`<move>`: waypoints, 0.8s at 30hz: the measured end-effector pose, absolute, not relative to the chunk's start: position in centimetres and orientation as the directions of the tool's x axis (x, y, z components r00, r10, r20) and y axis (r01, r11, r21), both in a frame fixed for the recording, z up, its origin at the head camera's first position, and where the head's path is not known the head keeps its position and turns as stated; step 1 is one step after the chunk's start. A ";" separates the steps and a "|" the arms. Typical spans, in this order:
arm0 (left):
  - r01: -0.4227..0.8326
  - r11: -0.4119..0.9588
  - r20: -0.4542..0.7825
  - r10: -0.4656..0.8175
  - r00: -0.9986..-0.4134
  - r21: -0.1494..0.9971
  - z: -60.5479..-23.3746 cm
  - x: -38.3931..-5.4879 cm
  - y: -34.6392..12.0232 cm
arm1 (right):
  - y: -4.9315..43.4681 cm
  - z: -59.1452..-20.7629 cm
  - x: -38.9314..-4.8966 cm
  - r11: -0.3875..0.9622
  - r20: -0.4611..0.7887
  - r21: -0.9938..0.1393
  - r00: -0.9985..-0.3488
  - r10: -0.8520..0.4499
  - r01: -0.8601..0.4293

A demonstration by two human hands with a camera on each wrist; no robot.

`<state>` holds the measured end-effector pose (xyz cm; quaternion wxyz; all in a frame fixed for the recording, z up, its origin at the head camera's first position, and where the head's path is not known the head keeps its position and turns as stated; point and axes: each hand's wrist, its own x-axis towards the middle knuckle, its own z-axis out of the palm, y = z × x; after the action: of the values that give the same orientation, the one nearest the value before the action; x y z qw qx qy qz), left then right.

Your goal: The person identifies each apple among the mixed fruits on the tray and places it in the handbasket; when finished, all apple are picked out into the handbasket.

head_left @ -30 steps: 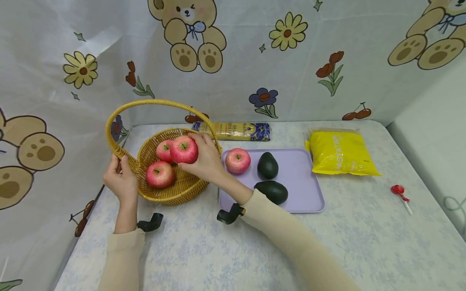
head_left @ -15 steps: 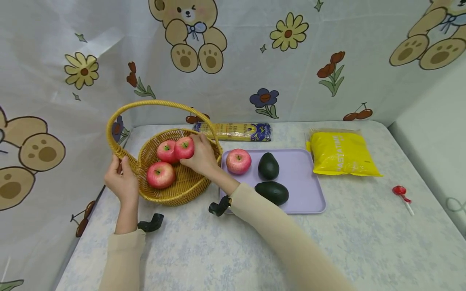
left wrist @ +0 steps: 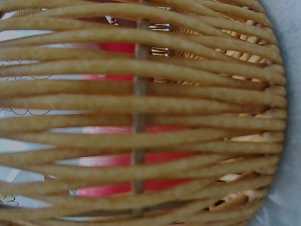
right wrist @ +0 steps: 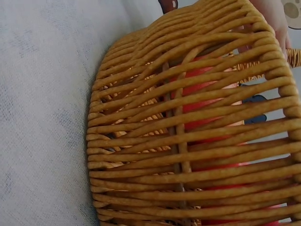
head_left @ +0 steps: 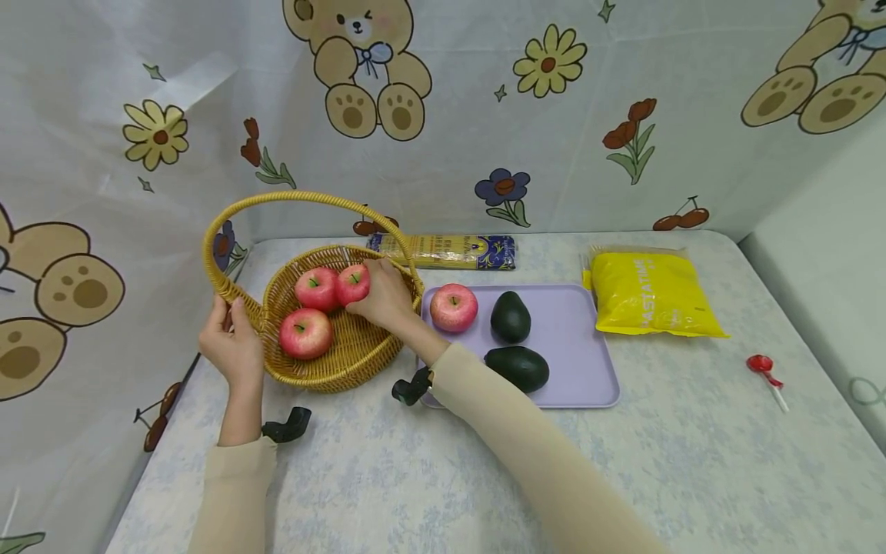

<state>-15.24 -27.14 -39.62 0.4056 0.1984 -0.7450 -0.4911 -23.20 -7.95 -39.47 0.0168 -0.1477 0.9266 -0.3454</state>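
Note:
In the head view, my left hand [head_left: 234, 342] pinches the left side of a yellow wicker basket [head_left: 346, 377] at the foot of its arched handle [head_left: 298, 197]. Inside the basket, my right hand [head_left: 388, 296] holds a red apple [head_left: 352, 285], its fingers partly hidden behind the fruit. That apple touches a second apple [head_left: 317, 288]; a third apple [head_left: 305, 333] lies in front of them. The left wrist view is filled by the basket's weave [left wrist: 141, 103], with red showing through the gaps. Basket wall [right wrist: 188, 132] and red patches also appear in the right wrist view.
Right of the basket lies a lilac tray [head_left: 581, 392] with an apple [head_left: 453, 308] and two avocados [head_left: 510, 317]. Behind is a long gold and blue packet [head_left: 443, 251]. A yellow bag [head_left: 651, 292] and a red lollipop [head_left: 760, 363] lie farther right.
My right hand has lowered its apple into the basket beside the others, its forearm shifting left. The left hand has stayed at the basket's handle foot.

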 end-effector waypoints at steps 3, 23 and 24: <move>0.099 0.442 0.411 -0.697 -0.588 0.891 -39.6 -15.2 -27.2 | -8.0 -39.4 -23.4 0.719 0.054 -0.647 -0.955 -0.291 -0.256; 0.097 0.431 0.402 -0.704 -0.586 0.897 -39.4 -15.1 -27.1 | -9.1 -39.9 -24.1 0.694 -0.060 -0.710 -0.972 -0.228 -0.119; 0.102 0.438 0.410 -0.702 -0.583 0.893 -39.4 -15.1 -27.1 | -9.1 -40.0 -24.1 0.690 -0.058 -0.714 -0.972 -0.226 -0.118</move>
<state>-15.15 -27.12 -39.45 0.4096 0.2020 -0.7423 -0.4903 -24.13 -9.11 -39.95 0.0710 -0.0938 0.9165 -0.3822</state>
